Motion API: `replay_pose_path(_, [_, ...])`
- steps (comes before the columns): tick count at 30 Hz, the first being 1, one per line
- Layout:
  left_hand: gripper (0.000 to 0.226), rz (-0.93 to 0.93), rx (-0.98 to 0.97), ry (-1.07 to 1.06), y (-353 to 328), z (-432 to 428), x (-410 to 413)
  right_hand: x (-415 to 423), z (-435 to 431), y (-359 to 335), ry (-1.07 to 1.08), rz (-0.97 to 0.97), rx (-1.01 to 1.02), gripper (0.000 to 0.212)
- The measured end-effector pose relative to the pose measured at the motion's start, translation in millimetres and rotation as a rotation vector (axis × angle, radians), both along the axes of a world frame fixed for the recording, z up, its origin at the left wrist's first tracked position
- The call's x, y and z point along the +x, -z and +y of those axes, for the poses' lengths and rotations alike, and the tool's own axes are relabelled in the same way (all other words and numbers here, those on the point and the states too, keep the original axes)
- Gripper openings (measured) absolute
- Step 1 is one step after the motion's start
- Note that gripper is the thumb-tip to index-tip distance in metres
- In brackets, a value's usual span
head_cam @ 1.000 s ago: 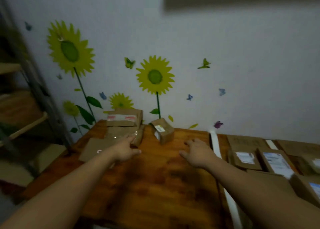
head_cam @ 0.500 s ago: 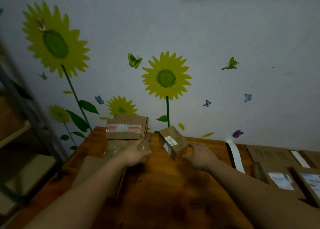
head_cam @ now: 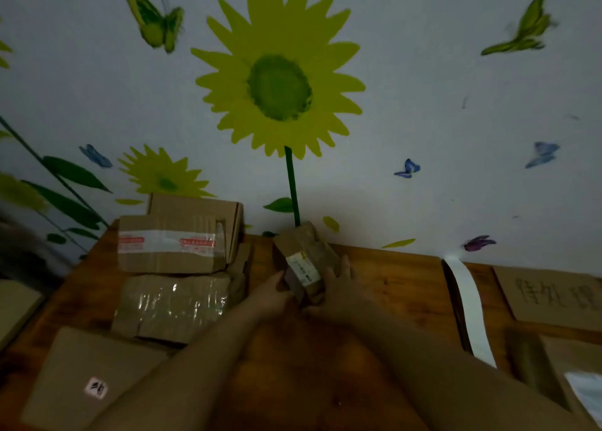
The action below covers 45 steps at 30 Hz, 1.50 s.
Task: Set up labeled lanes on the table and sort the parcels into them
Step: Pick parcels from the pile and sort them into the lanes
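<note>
A small brown parcel (head_cam: 306, 254) with a white and yellow label stands near the wall on the wooden table (head_cam: 391, 280). My left hand (head_cam: 272, 295) grips its left side and my right hand (head_cam: 342, 292) grips its right side. To the left lies a stack of parcels: a box with red-printed tape (head_cam: 169, 245) rests on a box wrapped in clear tape (head_cam: 172, 303). A flat cardboard piece with a small sticker (head_cam: 84, 375) lies in front of the stack. A white strip (head_cam: 469, 307) runs across the table as a lane divider.
Right of the white strip lies a cardboard sign with handwritten characters (head_cam: 553, 295), and a parcel with a white label (head_cam: 576, 378) sits at the lower right. The wall with sunflower stickers (head_cam: 280, 85) rises directly behind the table. A shelf edge (head_cam: 16, 303) shows at far left.
Both hands have moved forward and closed on the small labelled parcel; the left hand left the stack of boxes. The camera has come much closer to the wall.
</note>
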<state>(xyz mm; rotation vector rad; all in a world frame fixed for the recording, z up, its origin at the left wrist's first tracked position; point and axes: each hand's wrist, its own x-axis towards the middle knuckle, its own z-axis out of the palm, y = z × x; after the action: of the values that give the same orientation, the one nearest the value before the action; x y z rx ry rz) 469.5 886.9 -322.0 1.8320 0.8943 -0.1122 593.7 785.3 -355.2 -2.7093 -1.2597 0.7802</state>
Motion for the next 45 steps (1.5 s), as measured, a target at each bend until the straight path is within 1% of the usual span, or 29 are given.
replay_pose_path(2, [0.045,0.009,-0.046,-0.049,9.5,-1.9,4.5,2.4,1.0,8.4,0.025,0.030,0.063,0.101])
replay_pose_path(4, [0.046,-0.008,-0.107,-0.144,14.7,-2.8,3.7,2.5,-1.7,12.8,0.090,0.145,0.200,0.099])
replay_pose_path(6, [0.053,-0.049,-0.222,-0.276,14.4,-0.6,1.0,1.0,-6.5,11.4,0.250,0.370,0.397,0.097])
replay_pose_path(7, [0.055,-0.065,-0.313,-0.336,12.5,0.2,-0.6,-1.2,-9.5,8.8,0.337,0.509,0.490,0.093])
replay_pose_path(9, [0.048,-0.113,-0.495,-0.411,1.6,-2.0,-3.7,-6.7,-15.1,2.0,0.443,0.797,0.648,0.073])
replay_pose_path(10, [0.042,-0.151,-0.563,-0.424,-5.9,-5.0,-5.2,-10.4,-18.3,-3.6,0.452,0.904,0.693,0.060])
replay_pose_path(11, [0.036,-0.194,-0.607,-0.425,-12.9,-8.9,-7.4,-16.1,-22.5,-11.5,0.433,0.974,0.713,0.052])
replay_pose_path(12, [0.032,-0.241,-0.628,-0.422,-19.5,-12.8,-10.7,-22.7,-26.9,-20.4,0.405,1.012,0.723,0.051])
replay_pose_path(13, [0.030,-0.289,-0.626,-0.415,-25.6,-16.1,-15.5,-29.6,-32.2,-29.9,0.373,1.023,0.729,0.054])
replay_pose_path(14, [0.031,-0.339,-0.615,-0.404,-32.1,-19.1,-21.8,-35.8,-37.6,-38.3,0.344,1.018,0.733,0.057])
replay_pose_path(16, [0.036,-0.425,-0.612,-0.379,-47.5,-23.3,-38.3,-47.6,-49.9,-54.7,0.277,0.984,0.753,0.053])
replay_pose_path(18, [0.045,-0.457,-0.611,-0.289,-64.5,-28.4,-59.8,-62.0,-63.9,-75.9,0.236,0.975,0.793,0.054])
replay_pose_path(20, [0.052,-0.400,-0.558,-0.153,-82.4,-36.5,-82.4,-77.0,-78.2,-101.3,0.248,0.913,0.874,0.068])
replay_pose_path(22, [0.050,-0.300,-0.515,0.009,-101.2,-47.4,-106.7,-93.6,-94.2,-126.8,0.309,0.828,0.998,0.077])
replay_pose_path(24, [0.046,-0.232,-0.502,0.141,-115.6,-59.8,-131.8,-114.3,-112.8,-147.0,0.390,0.751,1.062,0.080])
replay_pose_path(25, [0.047,-0.217,-0.488,0.169,-120.0,-66.6,-143.7,-126.4,-122.9,-153.3,0.424,0.726,1.068,0.075])
replay_pose_path(26, [0.048,-0.212,-0.467,0.166,-123.6,-73.8,-155.0,-138.7,-133.0,-157.1,0.452,0.714,1.081,0.061])
replay_pose_path(27, [0.044,-0.224,-0.440,0.137,-126.2,-81.1,-165.2,-151.4,-143.1,-159.9,0.491,0.701,1.102,0.042])
replay_pose_path(28, [0.038,-0.263,-0.422,0.088,-128.5,-89.0,-174.7,-162.9,-153.3,-161.3,0.544,0.679,1.128,0.029])
replay_pose_path(29, [0.033,-0.320,-0.432,0.026,-129.9,-97.3,-183.5,-172.9,-163.6,-162.5,0.607,0.652,1.160,0.023])
replay_pose_path(30, [0.031,-0.377,-0.468,-0.035,-131.2,-106.1,-190.8,-181.2,-173.7,-164.0,0.676,0.630,1.193,0.025])
replay_pose_path(31, [0.032,-0.415,-0.511,-0.072,-132.6,-116.1,-196.7,-188.4,-184.9,-165.0,0.740,0.613,1.216,0.032])
replay_pose_path(32, [0.034,-0.430,-0.538,-0.082,-134.8,-128.3,-201.0,-194.7,-196.8,-165.5,0.788,0.592,1.226,0.038])
replay_pose_path(33, [0.036,-0.434,-0.542,-0.079,-136.8,-141.8,-203.3,-200.6,-209.9,-166.0,0.811,0.558,1.225,0.039])
replay_pose_path(37, [0.050,-0.511,-0.376,-0.157,-145.6,-198.6,-190.6,-215.1,-270.2,-171.5,0.810,0.368,1.160,0.045])
replay_pose_path(39, [0.044,-0.572,-0.343,-0.179,-152.0,-225.9,-178.8,-214.1,-303.8,-177.9,0.832,0.313,1.144,0.047])
replay_pose_path(42, [0.040,-0.618,-0.316,-0.098,-160.3,-270.6,-157.0,-211.1,-359.8,-185.8,0.883,0.244,1.155,0.043])
replay_pose_path(45, [0.045,-0.664,-0.291,0.035,-168.9,-328.0,-131.3,-206.6,-426.2,-189.8,0.958,0.175,1.184,0.048])
